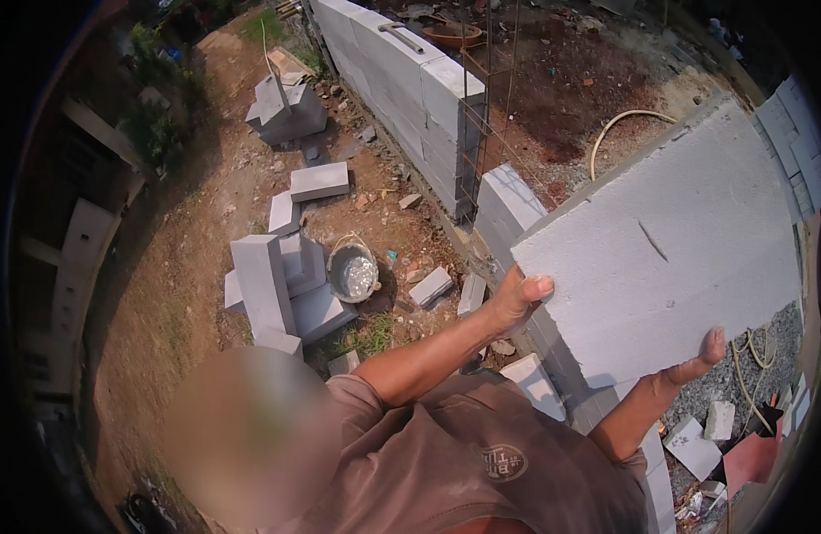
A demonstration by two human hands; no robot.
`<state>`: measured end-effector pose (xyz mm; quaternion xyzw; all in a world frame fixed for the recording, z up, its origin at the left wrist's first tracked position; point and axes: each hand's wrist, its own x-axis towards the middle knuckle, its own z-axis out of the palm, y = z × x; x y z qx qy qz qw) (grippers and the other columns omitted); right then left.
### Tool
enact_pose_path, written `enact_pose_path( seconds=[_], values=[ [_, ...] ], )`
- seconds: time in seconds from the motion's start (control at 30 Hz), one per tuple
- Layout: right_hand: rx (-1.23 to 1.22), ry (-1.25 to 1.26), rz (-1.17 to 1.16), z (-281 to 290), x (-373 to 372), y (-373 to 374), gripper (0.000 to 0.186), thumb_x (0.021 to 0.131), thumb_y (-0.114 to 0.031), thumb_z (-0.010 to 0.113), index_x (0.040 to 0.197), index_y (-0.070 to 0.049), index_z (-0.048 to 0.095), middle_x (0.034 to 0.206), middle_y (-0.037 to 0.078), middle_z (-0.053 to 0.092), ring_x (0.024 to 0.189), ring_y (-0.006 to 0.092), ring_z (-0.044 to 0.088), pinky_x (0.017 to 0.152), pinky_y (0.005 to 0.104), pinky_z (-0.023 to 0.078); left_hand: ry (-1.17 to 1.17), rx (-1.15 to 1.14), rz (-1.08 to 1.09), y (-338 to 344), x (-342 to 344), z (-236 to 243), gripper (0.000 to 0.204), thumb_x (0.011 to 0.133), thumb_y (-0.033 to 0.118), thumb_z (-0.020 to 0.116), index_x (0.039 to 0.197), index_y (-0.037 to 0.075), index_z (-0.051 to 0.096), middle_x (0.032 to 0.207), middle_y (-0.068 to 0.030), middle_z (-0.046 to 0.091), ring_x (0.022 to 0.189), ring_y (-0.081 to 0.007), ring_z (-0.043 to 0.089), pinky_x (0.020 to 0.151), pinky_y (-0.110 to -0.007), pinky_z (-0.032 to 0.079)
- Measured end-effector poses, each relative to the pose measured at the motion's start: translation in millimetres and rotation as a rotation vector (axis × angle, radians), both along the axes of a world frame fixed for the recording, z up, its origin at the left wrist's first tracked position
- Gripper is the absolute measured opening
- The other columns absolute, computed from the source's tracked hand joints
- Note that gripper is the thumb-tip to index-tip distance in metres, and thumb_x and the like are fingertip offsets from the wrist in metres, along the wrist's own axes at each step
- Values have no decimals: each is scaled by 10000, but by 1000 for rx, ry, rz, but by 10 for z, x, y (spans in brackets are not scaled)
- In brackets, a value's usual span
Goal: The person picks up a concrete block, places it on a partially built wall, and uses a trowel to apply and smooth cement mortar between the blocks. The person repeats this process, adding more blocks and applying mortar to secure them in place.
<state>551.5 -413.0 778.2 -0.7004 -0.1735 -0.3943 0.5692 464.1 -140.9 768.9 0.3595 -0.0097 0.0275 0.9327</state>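
A large, pale grey lightweight concrete block [668, 214] is raised and tilted in front of me, to the right, with a short dark gouge on its broad face. My left hand [523, 295] grips its left edge, thumb on the near face. Under its lower right edge is my right hand [700, 358], with the thumb up against the face; the other fingers of both hands are mostly hidden behind it. Below and behind the block runs a low course of wall blocks [508, 200], partly covered by it.
To the left, loose blocks [261, 280] lie stacked around a bucket [353, 272] with shiny contents. Beyond stands a taller block wall [402, 84] with a hammer [402, 37] on top. Upright steel bars [477, 116] rise at its end. A hose [597, 147] curves behind my block.
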Motion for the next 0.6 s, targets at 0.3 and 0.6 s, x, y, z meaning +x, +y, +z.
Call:
enact_pose_path(
  seconds=[0.3,0.6],
  values=[
    [-314,57,-161,1553,947,-315,823,702,-247,753,1377,-9,348,1336,265,396,1228,339,427,1059,426,295,-62,908,641,1808,2035,955,849,918,623,290,1434,-39,156,1489,-204,188,1394,-261,170,1132,-345,116],
    [-830,527,-73,674,1669,-137,959,572,-249,792,1384,-11,341,1302,239,412,1217,342,429,1025,406,350,-81,1182,488,2291,2718,1028,741,952,546,290,1445,7,167,1517,-155,101,1409,-232,82,1139,-330,64]
  ],
)
